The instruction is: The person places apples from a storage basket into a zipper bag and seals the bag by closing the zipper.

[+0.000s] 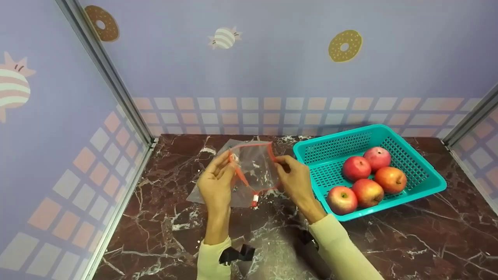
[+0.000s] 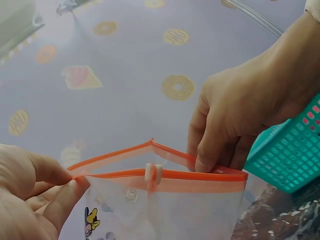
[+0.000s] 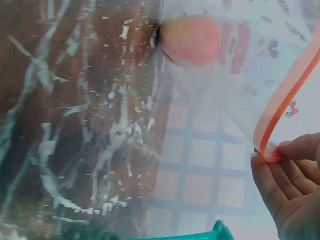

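Observation:
Both hands hold a clear zip bag [image 1: 256, 167] with orange strips along its mouth, which is spread apart. In the left wrist view, the left hand [image 2: 35, 195] pinches one end of the mouth between thumb and fingers. The right hand [image 2: 240, 120] grips the orange edge near the opposite end. A pale slider [image 2: 153, 173] sits on the near strip. Small cartoon prints show on the film. In the right wrist view, the right hand [image 3: 295, 185] pinches the strip's bend, and a blurred, rounded reddish shape [image 3: 192, 40] shows through the plastic.
A teal basket [image 1: 393, 204] with several red and yellow apples [image 1: 367, 192] stands right of the hands. Another clear piece of plastic [image 1: 202, 194] lies under the held bag on the dark marbled table [image 1: 163, 233]. Patterned walls [image 1: 272, 70] enclose the back and sides.

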Demonstrator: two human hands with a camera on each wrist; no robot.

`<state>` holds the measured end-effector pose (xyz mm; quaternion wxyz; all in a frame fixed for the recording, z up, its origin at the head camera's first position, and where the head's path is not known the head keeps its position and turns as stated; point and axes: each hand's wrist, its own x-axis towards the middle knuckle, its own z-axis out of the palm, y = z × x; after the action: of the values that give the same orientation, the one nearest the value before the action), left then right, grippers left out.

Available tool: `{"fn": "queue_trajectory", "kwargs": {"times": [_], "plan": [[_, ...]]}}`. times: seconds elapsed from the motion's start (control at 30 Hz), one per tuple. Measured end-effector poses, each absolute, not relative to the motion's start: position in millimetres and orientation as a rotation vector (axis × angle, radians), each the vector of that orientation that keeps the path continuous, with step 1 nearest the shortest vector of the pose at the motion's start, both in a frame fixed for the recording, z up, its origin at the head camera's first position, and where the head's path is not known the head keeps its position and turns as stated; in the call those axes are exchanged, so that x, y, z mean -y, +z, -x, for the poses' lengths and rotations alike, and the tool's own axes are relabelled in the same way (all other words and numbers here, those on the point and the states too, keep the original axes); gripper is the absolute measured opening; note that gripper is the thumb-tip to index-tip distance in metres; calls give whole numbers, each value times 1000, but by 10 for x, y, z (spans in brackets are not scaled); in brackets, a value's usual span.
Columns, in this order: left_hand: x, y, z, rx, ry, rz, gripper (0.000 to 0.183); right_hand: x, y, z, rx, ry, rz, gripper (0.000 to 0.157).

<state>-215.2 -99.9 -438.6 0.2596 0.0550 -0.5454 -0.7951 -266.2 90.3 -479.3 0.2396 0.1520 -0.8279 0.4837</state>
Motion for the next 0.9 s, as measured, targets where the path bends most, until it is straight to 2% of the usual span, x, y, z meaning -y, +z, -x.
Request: {"fn": "queue_trajectory", "kwargs": {"times": [0.5,0.9], "plan": [[871,-4433,2202,1499,-2132,-65,29,-1010,-4669,2624,2286,1426,-381,13],[850,-4500,2224,1515,-2164,-105,28,-1373,-4667,2509,2251,1411,-473,25]]}}
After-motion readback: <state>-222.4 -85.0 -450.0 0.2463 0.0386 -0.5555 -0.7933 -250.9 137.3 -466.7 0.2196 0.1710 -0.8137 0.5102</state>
